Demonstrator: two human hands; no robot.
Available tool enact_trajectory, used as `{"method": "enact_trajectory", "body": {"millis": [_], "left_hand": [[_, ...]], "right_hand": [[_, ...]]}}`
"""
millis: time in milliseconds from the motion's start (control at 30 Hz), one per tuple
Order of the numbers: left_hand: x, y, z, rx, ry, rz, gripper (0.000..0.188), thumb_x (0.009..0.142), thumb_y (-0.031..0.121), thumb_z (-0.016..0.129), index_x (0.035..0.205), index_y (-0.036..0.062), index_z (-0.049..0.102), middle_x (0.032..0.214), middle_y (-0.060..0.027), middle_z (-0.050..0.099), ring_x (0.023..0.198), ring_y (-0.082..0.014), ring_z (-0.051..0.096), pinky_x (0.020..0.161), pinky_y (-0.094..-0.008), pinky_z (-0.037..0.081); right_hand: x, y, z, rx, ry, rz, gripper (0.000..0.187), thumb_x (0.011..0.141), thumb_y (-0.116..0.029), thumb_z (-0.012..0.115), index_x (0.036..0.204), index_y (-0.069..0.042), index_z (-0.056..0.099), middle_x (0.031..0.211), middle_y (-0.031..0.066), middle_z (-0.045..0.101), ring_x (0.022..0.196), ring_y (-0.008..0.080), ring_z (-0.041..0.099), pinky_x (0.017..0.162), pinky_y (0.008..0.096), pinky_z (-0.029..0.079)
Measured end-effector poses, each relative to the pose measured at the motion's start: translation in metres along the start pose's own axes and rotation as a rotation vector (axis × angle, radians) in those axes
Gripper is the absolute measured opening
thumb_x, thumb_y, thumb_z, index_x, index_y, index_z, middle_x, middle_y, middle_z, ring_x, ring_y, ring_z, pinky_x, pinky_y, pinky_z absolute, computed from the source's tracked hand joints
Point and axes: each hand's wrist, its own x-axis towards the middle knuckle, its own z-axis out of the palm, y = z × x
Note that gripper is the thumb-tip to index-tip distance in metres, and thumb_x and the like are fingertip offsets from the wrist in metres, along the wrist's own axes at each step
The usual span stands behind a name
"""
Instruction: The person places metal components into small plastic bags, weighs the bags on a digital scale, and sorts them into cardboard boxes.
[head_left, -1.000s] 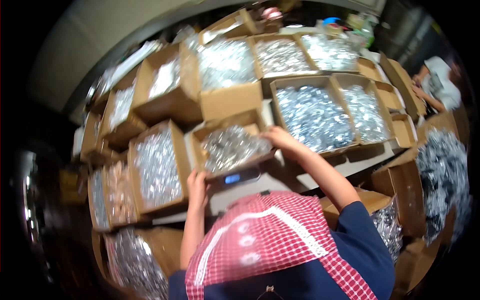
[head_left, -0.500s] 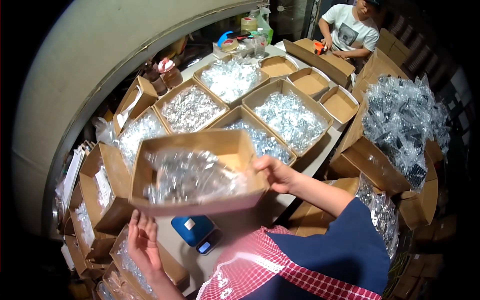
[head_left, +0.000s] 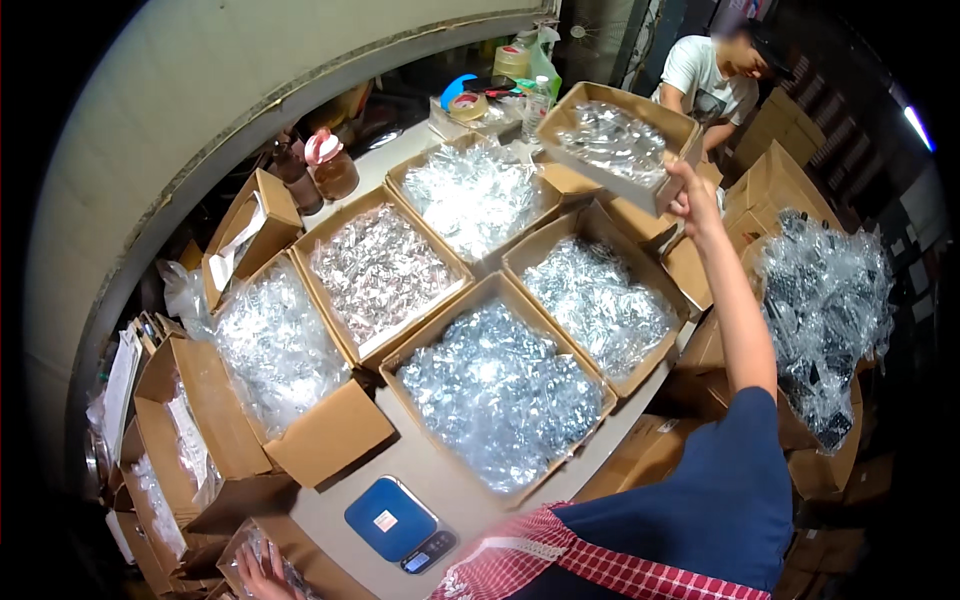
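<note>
My right hand (head_left: pixel 693 200) is closed on the near right corner of a small cardboard box (head_left: pixel 598 179). Clear plastic packets with silvery pieces lie inside it. Arm outstretched, I hold it tilted above the far right of the table, over other small boxes. At the lower left, my left hand (head_left: pixel 265 575) has its fingers apart over a cardboard box (head_left: pixel 318 562) of clear packets; whether it touches them is hard to tell. A blue-topped digital scale (head_left: pixel 392 520) sits near me, nothing on its plate. Beyond it stands an open box of bluish-silver packets (head_left: pixel 500 385).
More open boxes of packets (head_left: pixel 380 260) fill the table's middle. Stacked boxes (head_left: pixel 215 420) line the left edge. A large carton heaped with dark bagged parts (head_left: pixel 825 300) stands right. Tape rolls (head_left: pixel 467 106) and a bottle (head_left: pixel 537 105) are at the back, near another person (head_left: pixel 695 70).
The box in my right hand has moved from above the scale to the far right. My left hand has left its underside and dropped to the lower-left box.
</note>
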Motion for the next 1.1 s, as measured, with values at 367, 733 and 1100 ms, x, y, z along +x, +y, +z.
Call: {"method": "enact_trajectory", "body": {"millis": [367,733,1100], "left_hand": [[-0.011,-0.014,-0.026,0.327,0.267,-0.008,0.032,0.087,0.005,0.057,0.117,-0.0041,0.057,0.112,-0.0232,0.062,0.089,-0.0327,0.064,0.074,-0.0403,0.054],[-0.016,-0.017,-0.011,0.451,0.246,-0.003,0.033,0.087,0.006,0.058,0.119,-0.0028,0.057,0.115,-0.0228,0.061,0.090,-0.0319,0.064,0.075,-0.0398,0.054],[-0.033,-0.025,-0.029,0.571,0.193,0.057,0.032,0.089,0.013,0.062,0.118,-0.0003,0.058,0.114,-0.0218,0.061,0.091,-0.0304,0.062,0.078,-0.0380,0.053]], "right_hand": [[0.181,0.086,0.053,-1.356,0.285,-0.150,0.116,0.058,-0.049,0.084,0.143,0.002,0.022,0.140,0.0299,0.039,0.124,0.0435,0.048,0.105,0.0474,0.041],[0.193,0.077,0.048,-1.413,0.058,-0.484,0.099,0.056,-0.045,0.085,0.127,0.009,0.042,0.119,0.0294,0.058,0.107,0.0425,0.061,0.090,0.0436,0.051],[0.164,0.045,0.039,-1.386,0.108,-0.838,0.096,0.055,-0.033,0.088,0.128,0.001,0.037,0.114,0.0250,0.055,0.106,0.0443,0.057,0.087,0.0483,0.050]]}}
